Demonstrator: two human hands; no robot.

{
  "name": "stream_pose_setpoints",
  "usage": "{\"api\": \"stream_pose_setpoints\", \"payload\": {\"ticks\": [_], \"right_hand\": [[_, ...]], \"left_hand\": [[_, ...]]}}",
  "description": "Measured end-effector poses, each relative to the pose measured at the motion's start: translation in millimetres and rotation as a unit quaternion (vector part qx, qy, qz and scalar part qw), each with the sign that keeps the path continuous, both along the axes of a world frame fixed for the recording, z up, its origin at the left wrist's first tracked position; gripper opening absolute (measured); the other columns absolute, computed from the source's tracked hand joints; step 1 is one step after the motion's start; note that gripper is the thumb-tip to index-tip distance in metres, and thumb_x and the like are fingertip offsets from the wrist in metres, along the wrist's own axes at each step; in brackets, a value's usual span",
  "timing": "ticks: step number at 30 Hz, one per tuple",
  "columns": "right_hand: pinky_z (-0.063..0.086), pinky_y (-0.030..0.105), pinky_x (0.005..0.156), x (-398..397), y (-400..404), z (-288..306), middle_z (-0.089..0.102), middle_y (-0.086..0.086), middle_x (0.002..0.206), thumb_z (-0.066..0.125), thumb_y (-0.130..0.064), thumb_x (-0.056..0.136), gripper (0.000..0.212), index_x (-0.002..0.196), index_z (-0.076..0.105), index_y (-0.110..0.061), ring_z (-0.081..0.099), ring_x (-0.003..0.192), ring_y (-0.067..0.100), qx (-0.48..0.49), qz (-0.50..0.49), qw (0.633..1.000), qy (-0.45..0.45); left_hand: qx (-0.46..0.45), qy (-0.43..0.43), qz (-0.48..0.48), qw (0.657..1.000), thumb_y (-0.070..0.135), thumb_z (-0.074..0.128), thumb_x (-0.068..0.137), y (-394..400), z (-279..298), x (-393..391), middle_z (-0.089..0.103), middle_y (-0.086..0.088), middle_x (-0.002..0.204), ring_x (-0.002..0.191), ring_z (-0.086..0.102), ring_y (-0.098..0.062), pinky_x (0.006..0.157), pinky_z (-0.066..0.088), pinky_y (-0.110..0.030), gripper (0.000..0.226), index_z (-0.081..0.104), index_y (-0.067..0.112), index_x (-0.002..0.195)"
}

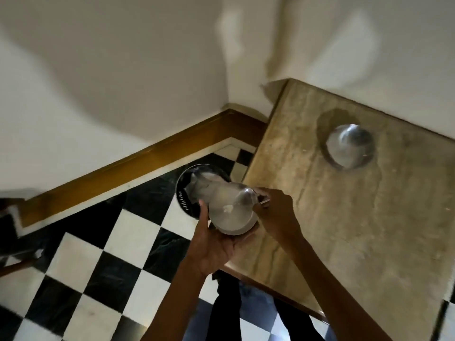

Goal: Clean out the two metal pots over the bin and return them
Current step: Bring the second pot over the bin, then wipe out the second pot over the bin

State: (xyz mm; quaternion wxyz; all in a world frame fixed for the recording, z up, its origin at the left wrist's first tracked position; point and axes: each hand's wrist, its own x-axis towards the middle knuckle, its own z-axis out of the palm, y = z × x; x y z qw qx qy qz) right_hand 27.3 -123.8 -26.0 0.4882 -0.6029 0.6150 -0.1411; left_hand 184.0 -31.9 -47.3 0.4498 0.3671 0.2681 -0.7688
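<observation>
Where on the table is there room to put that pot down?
The table is bare between the second pot and the near edge. The held pot, left hand and right hand crowd the corner above the bin.

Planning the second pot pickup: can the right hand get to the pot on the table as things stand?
Probably not yet. The right hand is busy at the rim of the held pot, which the left hand supports over the bin. The table around the other pot looks unobstructed.
</observation>
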Motion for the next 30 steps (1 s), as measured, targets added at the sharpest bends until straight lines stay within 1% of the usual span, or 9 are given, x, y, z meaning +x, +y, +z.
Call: {"api": "stream_pose_setpoints", "payload": {"ticks": [5, 11, 15, 18, 20, 23, 26, 28, 30], "right_hand": [[0.054, 0.009, 0.068, 63, -8, -32, 0.077, 0.008, 0.097, 0.064, -0.022, 0.093, 0.029, 0.118, 0.069, -0.008, 0.072, 0.08, 0.009, -0.032, 0.023, 0.999, -0.008], [0.056, 0.03, 0.086, 95, -41, -78, 0.068, -0.011, 0.105, 0.048, 0.018, 0.086, 0.056, 0.136, 0.052, -0.007, 0.068, 0.103, 0.004, 0.156, 0.114, 0.981, -0.034], [0.045, 0.037, 0.109, 99, -55, -85, 0.053, 0.011, 0.146, 0.05, 0.012, 0.089, 0.061, 0.145, 0.043, -0.01, 0.048, 0.137, 0.023, 0.148, 0.176, 0.973, -0.004], [0.042, 0.036, 0.112, 101, -47, -85, 0.05, 0.009, 0.149, 0.052, -0.003, 0.095, 0.055, 0.147, 0.041, -0.013, 0.042, 0.142, 0.023, 0.067, 0.221, 0.972, 0.032], [0.035, 0.041, 0.118, 103, -33, -81, 0.032, 0.01, 0.16, 0.046, -0.018, 0.101, 0.053, 0.152, 0.031, -0.014, 0.024, 0.151, 0.024, -0.065, 0.241, 0.967, 0.057], [0.02, 0.04, 0.124, 106, -18, -74, 0.017, 0.012, 0.165, 0.036, -0.047, 0.101, 0.066, 0.154, 0.022, -0.011, 0.011, 0.154, 0.026, -0.233, 0.29, 0.923, 0.099], [0.019, 0.051, 0.123, 113, -14, -79, 0.015, 0.017, 0.164, 0.019, -0.07, 0.094, 0.089, 0.155, 0.012, -0.006, 0.008, 0.154, 0.031, -0.203, 0.46, 0.839, 0.208], [0.014, 0.051, 0.125, 117, -14, -76, 0.012, 0.019, 0.165, 0.017, -0.073, 0.09, 0.095, 0.155, 0.011, -0.004, 0.005, 0.154, 0.032, -0.203, 0.462, 0.836, 0.217], [0.009, 0.046, 0.126, 121, -14, -71, 0.005, 0.018, 0.165, 0.017, -0.072, 0.089, 0.097, 0.155, 0.011, -0.002, 0.004, 0.154, 0.032, -0.212, 0.424, 0.856, 0.209]], "left_hand": [[-0.021, -0.065, 0.001, 0.998, 0.064, 0.063, 0.084, -14, -16, 59, 0.061, -0.031, 0.139, 0.129, 0.056, -0.049, 0.121, 0.031, -0.058, 0.071, 0.074, 0.006, 0.124], [-0.075, -0.255, -0.143, 0.953, 0.023, 0.085, 0.07, -41, -63, 107, 0.054, -0.028, 0.146, 0.134, 0.056, -0.04, 0.115, 0.043, -0.055, 0.078, 0.056, 0.003, 0.14], [-0.142, -0.553, -0.335, 0.749, 0.025, 0.098, 0.06, -50, -84, 112, 0.058, 0.01, 0.121, 0.106, 0.056, -0.003, 0.081, 0.048, -0.004, 0.085, 0.052, 0.021, 0.131], [-0.211, -0.69, -0.35, 0.597, 0.038, 0.1, 0.051, -50, -96, 110, 0.046, 0.002, 0.137, 0.121, 0.046, -0.011, 0.098, 0.042, -0.017, 0.112, 0.04, 0.021, 0.143], [-0.241, -0.725, -0.348, 0.543, 0.044, 0.099, 0.048, -53, -105, 108, 0.042, -0.004, 0.144, 0.13, 0.045, -0.022, 0.106, 0.047, -0.037, 0.118, 0.036, 0.019, 0.145], [-0.26, -0.732, -0.33, 0.536, 0.059, 0.087, 0.055, -58, -103, 101, 0.036, -0.004, 0.147, 0.135, 0.043, -0.027, 0.106, 0.047, -0.04, 0.113, 0.029, 0.024, 0.145], [-0.262, -0.727, -0.293, 0.564, 0.06, 0.07, 0.072, -56, -101, 94, 0.037, -0.016, 0.153, 0.138, 0.04, -0.017, 0.111, 0.037, -0.033, 0.09, 0.027, 0.027, 0.143], [-0.255, -0.726, -0.291, 0.569, 0.059, 0.066, 0.085, -51, -101, 93, 0.04, -0.02, 0.154, 0.14, 0.037, -0.01, 0.117, 0.037, -0.041, 0.078, 0.029, 0.025, 0.145], [-0.263, -0.739, -0.292, 0.548, 0.075, 0.057, 0.082, -46, -106, 94, 0.041, -0.02, 0.152, 0.142, 0.041, -0.029, 0.115, 0.04, -0.051, 0.087, 0.029, 0.023, 0.146]]}}
